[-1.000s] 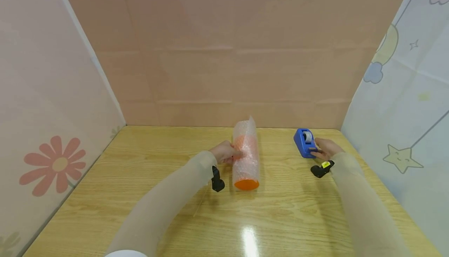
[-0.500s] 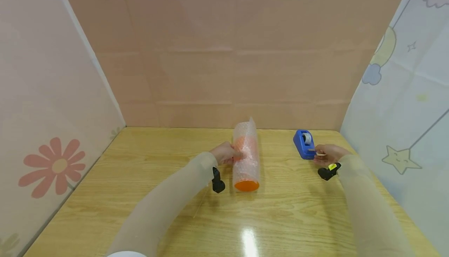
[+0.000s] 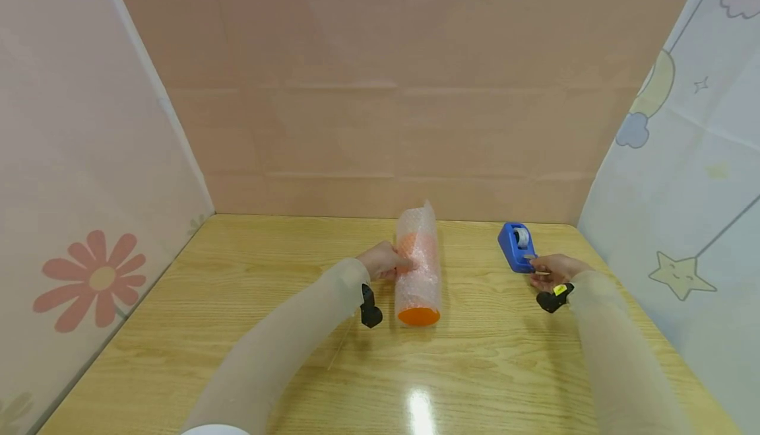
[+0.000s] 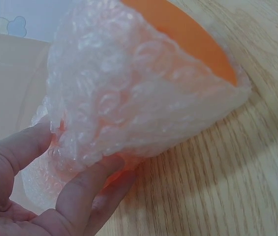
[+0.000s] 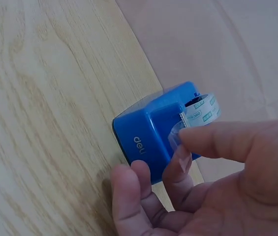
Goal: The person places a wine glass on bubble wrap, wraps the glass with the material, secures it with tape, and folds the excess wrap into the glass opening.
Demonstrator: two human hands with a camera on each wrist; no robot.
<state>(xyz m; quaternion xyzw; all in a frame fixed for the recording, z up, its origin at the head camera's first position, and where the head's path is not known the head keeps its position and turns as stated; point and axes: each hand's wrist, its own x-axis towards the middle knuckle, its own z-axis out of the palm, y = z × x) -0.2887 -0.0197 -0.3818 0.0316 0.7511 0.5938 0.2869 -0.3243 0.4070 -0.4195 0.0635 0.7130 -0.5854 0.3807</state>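
My left hand (image 3: 380,261) grips the side of a bubble-wrap roll (image 3: 423,273) lying on the table. Inside the wrap is an orange object (image 3: 419,317), its rounded end showing at the near side. The left wrist view has thumb and fingers (image 4: 87,189) pressing into the bubble wrap (image 4: 129,83). To the right stands a blue tape dispenser (image 3: 514,250) with a roll of clear tape (image 5: 205,110). Between thumb and forefinger my right hand (image 3: 553,271) pinches the end of the clear tape (image 5: 174,140), just off the dispenser's toothed cutter (image 5: 182,119).
A wooden table (image 3: 267,243) carries everything. Behind it rises a brownish-pink backdrop (image 3: 380,125), with patterned white side walls (image 3: 671,197) to left and right. A thin clear strip (image 3: 340,349) lies near my left forearm.
My right hand has drawn back from the dispenser's front, toward the right and nearer to me, with the tape end pinched. The left hand and wrapped roll stay in place.
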